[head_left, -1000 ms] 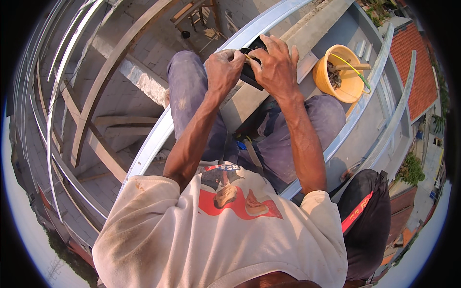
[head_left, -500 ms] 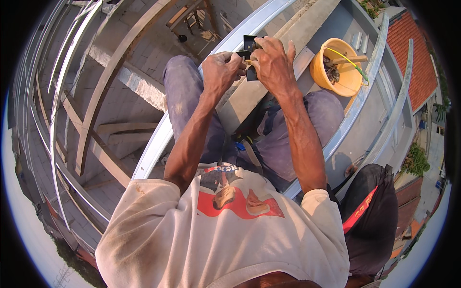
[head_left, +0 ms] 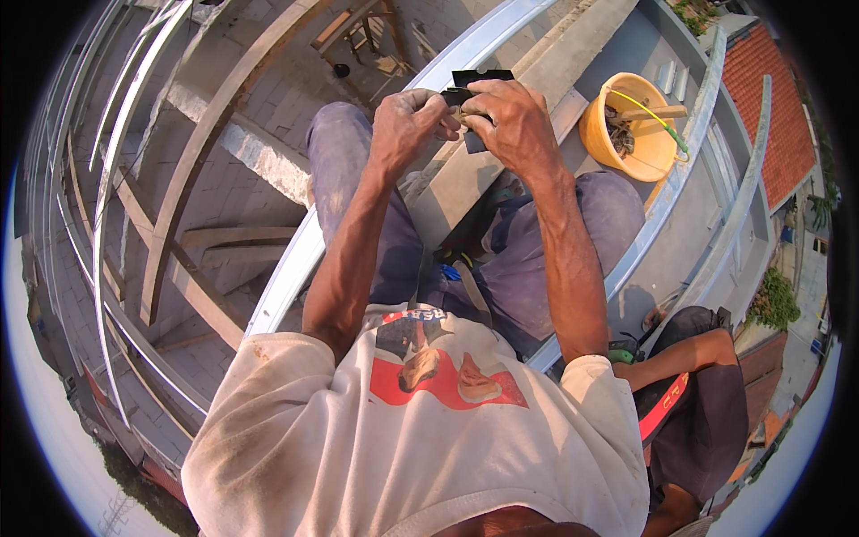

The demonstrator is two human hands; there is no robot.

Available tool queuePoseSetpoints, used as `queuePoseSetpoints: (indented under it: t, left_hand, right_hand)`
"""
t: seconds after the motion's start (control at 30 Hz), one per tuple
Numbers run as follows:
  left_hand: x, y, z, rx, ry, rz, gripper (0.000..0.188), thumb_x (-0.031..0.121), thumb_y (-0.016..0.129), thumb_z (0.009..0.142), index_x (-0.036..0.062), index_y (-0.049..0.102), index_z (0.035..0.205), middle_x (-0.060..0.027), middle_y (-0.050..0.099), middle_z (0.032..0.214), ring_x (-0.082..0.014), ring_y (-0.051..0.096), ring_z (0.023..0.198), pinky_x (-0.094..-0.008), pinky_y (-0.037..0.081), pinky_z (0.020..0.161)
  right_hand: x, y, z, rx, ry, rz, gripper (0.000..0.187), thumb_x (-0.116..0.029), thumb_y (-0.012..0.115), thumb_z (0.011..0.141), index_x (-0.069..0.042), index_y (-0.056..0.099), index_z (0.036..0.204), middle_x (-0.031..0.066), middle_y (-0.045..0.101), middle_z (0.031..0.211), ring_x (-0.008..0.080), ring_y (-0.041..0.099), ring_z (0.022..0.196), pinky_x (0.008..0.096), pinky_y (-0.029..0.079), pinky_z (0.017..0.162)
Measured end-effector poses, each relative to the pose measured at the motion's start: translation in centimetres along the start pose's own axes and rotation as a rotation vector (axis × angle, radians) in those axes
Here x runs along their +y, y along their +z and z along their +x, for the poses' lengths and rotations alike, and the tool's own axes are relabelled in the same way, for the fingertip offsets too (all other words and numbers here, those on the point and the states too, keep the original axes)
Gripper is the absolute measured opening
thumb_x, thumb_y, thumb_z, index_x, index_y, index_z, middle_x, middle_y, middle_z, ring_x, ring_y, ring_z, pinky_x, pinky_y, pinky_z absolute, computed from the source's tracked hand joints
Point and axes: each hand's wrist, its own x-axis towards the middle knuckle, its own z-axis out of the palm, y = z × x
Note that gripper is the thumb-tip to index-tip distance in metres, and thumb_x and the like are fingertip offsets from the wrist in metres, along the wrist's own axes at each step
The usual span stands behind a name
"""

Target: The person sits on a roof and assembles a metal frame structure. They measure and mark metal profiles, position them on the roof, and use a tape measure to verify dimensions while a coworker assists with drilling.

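Note:
My right hand [head_left: 517, 121] is closed around a small black packet [head_left: 483, 74]. Its flat dark upper part sticks out above my fingers, and a lower corner shows beneath them. To its left, close against the packet, is my left hand [head_left: 407, 121], with thumb and fingers pinched together. Something small and brownish shows between the two hands, too small to name. What my left fingertips hold is hidden. Both hands are raised above a grey concrete beam [head_left: 458, 199], between my bent knees.
A yellow bucket [head_left: 591, 130] holding a wooden-handled tool and debris stands right of my hands. Pale metal rails [head_left: 284, 286] run on either side of me. Timber beams [head_left: 192, 170] cross a lower floor at left. A co-worker's arm [head_left: 684, 358] is close at my right.
The packet has turned in my right hand, so its upper part now lies wider and flatter. At the right, a co-worker's bare arm has come into view, reaching toward my side.

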Motion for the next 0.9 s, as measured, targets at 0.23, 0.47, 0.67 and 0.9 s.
queuePoseSetpoints:
  t: [0.23, 0.47, 0.67, 0.9]
  left_hand:
    - [0.1, 0.9, 0.6, -0.066, -0.013, -0.101, 0.031, 0.019, 0.059, 0.094, -0.0067, 0.075, 0.088, -0.0138, 0.077, 0.082, -0.0195, 0.078, 0.073, -0.0292, 0.061, 0.071]
    - [-0.9, 2.3, 2.1, -0.157, 0.086, -0.105, 0.029, 0.019, 0.058, 0.096, -0.0045, 0.074, 0.092, -0.0098, 0.072, 0.079, -0.0158, 0.072, 0.084, -0.0287, 0.061, 0.075]
    - [-0.3, 3.9, 2.0, -0.215, -0.211, -0.488, 0.017, 0.016, 0.056, 0.100, 0.0013, 0.065, 0.101, -0.0057, 0.063, 0.091, -0.0173, 0.068, 0.085, -0.0433, 0.065, 0.092]
    - [0.7, 4.8, 2.4, -0.147, -0.219, -0.546, 0.020, 0.014, 0.056, 0.098, -0.0028, 0.067, 0.096, -0.0079, 0.063, 0.087, -0.0160, 0.066, 0.078, -0.0364, 0.069, 0.079]
  right_hand:
    - [-0.2, -1.3, -0.2, -0.062, 0.059, -0.051, 0.016, -0.010, 0.080, 0.084, -0.005, 0.076, 0.098, 0.0114, 0.075, 0.108, 0.0311, 0.071, 0.102, 0.0447, 0.055, 0.088]
    - [1.9, -3.3, -1.4, -0.009, 0.081, 0.002, 0.018, -0.006, 0.078, 0.086, -0.002, 0.077, 0.103, 0.0131, 0.075, 0.105, 0.0346, 0.072, 0.097, 0.0417, 0.058, 0.086]
    - [2.2, -3.7, -2.5, -0.105, 0.148, 0.015, 0.021, -0.005, 0.078, 0.086, -0.002, 0.078, 0.107, 0.0135, 0.075, 0.108, 0.0348, 0.071, 0.099, 0.0407, 0.058, 0.088]
    - [2.3, -4.7, -2.3, -0.053, 0.135, 0.036, 0.018, -0.012, 0.081, 0.083, -0.007, 0.079, 0.100, 0.0102, 0.074, 0.100, 0.0334, 0.069, 0.099, 0.0458, 0.055, 0.088]
